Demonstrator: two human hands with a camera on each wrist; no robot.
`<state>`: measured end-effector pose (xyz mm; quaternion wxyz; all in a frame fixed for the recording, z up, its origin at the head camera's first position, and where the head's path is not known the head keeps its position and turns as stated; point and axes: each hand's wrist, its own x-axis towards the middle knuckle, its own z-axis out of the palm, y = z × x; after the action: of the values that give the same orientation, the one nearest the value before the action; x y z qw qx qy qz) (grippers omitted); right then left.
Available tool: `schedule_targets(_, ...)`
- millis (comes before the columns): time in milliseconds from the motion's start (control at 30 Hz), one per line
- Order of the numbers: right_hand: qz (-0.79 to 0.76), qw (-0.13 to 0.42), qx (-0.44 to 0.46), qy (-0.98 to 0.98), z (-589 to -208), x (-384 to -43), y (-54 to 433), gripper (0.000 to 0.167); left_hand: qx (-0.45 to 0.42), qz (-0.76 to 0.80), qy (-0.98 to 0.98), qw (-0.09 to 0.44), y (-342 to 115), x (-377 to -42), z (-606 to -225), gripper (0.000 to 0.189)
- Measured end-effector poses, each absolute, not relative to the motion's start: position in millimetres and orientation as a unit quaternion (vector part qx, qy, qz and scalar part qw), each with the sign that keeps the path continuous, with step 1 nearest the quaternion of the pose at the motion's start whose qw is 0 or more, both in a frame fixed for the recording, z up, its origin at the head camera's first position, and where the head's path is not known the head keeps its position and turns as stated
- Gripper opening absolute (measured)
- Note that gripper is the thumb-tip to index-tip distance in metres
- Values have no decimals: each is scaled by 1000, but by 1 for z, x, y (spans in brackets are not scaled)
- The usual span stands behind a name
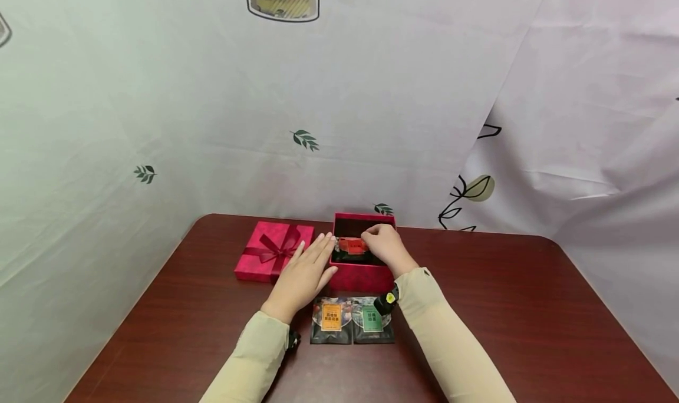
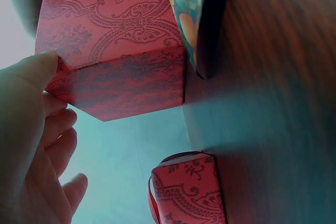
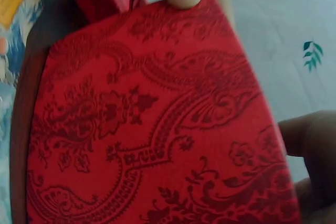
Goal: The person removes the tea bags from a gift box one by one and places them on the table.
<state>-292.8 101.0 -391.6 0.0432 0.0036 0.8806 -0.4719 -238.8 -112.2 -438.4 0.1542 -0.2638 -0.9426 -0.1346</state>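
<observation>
While the open box sits mid-table, these lines hold:
Left hand (image 1: 303, 272): fingers straight, pressed flat against the red box's (image 1: 361, 276) left wall, steadying it.
Right hand (image 1: 386, 245): pinches an orange-red packet (image 1: 352, 246) at the box mouth, above dark contents.
Nearby: bowed lid (image 1: 273, 251) left of the box; two sachets (image 1: 352, 320) lie in front.
Advice: probably keep the brace firm and lower the packet flat, clear of the rim.

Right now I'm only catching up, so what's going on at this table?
A person is filling an open red box. The left hand rests flat against its side; the right hand holds an orange packet inside it. Two more packets lie in front, and the ribboned lid sits to the left.
</observation>
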Motion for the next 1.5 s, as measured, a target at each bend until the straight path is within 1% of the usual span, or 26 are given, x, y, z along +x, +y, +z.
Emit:
schedule_targets(133, -428, 71, 15, 901, -396, -299, 100, 46, -267, -133, -942, 151, -111, -239, -439, 63)
schedule_targets(233, -414, 89, 24, 906, -401, -302, 101, 47, -269, -132, -942, 150, -110, -239, -439, 64)
schedule_targets(300, -412, 95, 26, 906, -403, -304, 101, 43, -269, -133, -942, 150, -109, -239, -439, 64)
schedule_targets(400, -423, 103, 29, 900, -403, -305, 100, 33, -267, -130, -943, 152, -110, -240, -439, 63)
schedule_targets(567, -452, 107, 39, 885, -402, -305, 97, 30, -265, -128, -944, 153, -111, -240, -440, 63)
schedule_targets(733, -474, 92, 46, 875, -403, -306, 97, 41, -265, -131, -943, 152, -111, -239, -442, 63)
schedule_targets(967, -504, 71, 41, 860, -407, -309, 96, 34, -266, -135, -943, 149, -111, -239, -441, 63)
schedule_targets(1067, -521, 73, 41, 849, -408, -310, 97, 35, -267, -136, -942, 149, -112, -239, -440, 63)
schedule_targets(1300, -556, 83, 41, 826, -407, -313, 96, 42, -267, -139, -942, 150, -113, -239, -440, 63)
schedule_targets(1500, -575, 97, 44, 811, -405, -312, 97, 44, -266, -143, -941, 150, -112, -239, -438, 63)
